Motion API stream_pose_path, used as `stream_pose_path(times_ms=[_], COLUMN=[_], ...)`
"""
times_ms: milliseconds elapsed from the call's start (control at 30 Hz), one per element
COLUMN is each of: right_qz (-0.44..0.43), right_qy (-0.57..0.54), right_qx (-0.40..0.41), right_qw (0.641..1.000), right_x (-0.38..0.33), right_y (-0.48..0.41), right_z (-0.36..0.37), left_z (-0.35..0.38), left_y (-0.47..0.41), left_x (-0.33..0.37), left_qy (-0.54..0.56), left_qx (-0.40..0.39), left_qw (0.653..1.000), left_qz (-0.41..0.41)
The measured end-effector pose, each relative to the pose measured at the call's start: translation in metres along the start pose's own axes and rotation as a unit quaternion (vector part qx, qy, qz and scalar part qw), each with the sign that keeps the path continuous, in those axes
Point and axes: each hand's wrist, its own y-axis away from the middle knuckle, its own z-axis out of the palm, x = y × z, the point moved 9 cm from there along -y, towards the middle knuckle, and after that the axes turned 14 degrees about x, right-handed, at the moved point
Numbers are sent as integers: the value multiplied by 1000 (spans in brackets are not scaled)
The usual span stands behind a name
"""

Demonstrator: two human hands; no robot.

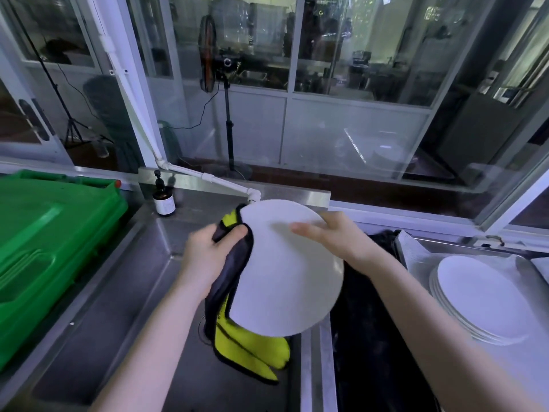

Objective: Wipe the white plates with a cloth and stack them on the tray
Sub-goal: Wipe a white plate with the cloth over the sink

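White plate (291, 269) tilted above sink (142, 292) | our left hand (208, 257): fingers clamp yellow-black cloth (252, 349) on its left rim | our right hand (329, 236): fingers grip its upper-right rim | plate stack (481, 298) on tray (525, 275), right

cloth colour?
Yellow-green with black edging and a dark reverse side; cloth shows best in the head view, below the plate.
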Motion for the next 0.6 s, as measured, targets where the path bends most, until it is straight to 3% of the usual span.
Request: stream_pose_path(times_ms=[100, 167, 233, 300, 433, 500, 600], right_qz=[-42, -87, -78, -8, 153, 179, 130], right_qy=[84, 97, 51, -77, -274, -307, -227], right_qx=[-47, -21, 16, 87, 311, 303, 213], right_qw=[995, 991, 996, 993, 897, 884, 941], right_x=[-11, -20, -16, 1, 52, 65, 64], right_y=[-2, 0, 3, 7, 48, 62, 54], right_z=[9, 8, 1, -9, 6, 22, 5], left_z=[27, 32, 24, 9, -8, -7, -15], left_y=[6, 8, 3, 1, 29, 37, 39], left_x=[31, 34, 24, 4, -44, -54, -51], left_qy=[-57, -52, -37, 4, 96, 102, 78], left_qx=[-100, -109, -77, -3, 168, 165, 140], left_qw=[986, 984, 991, 1000, 963, 957, 966], left_qz=[120, 133, 101, 21, -188, -217, -201])
